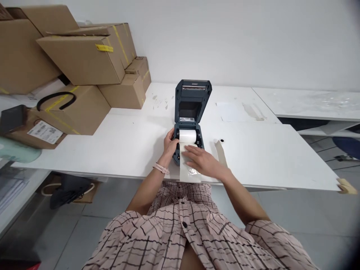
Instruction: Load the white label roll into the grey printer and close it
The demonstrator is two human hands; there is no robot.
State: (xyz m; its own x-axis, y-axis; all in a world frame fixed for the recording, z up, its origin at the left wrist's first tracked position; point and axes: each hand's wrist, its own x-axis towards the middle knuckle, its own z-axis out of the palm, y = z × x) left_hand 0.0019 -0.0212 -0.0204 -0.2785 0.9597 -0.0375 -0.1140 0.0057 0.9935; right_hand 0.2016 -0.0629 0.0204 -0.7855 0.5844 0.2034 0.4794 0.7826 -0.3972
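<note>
A dark grey label printer stands on the table with its lid tipped up. Inside it sits a roll of white labels, and its strip runs forward over the printer's front and past the table edge. My left hand grips the printer's left side, the thumb reaching over the rim near the roll and the other fingers partly hidden. Spread over the strip in front of the roll, my right hand lies flat with its fingers stretched out.
A curled strip of backing paper lies right of the printer. Cardboard boxes are stacked on the left. One box bears a black strap. A thin white sheet lies at the back right. The table's front edge is close to me.
</note>
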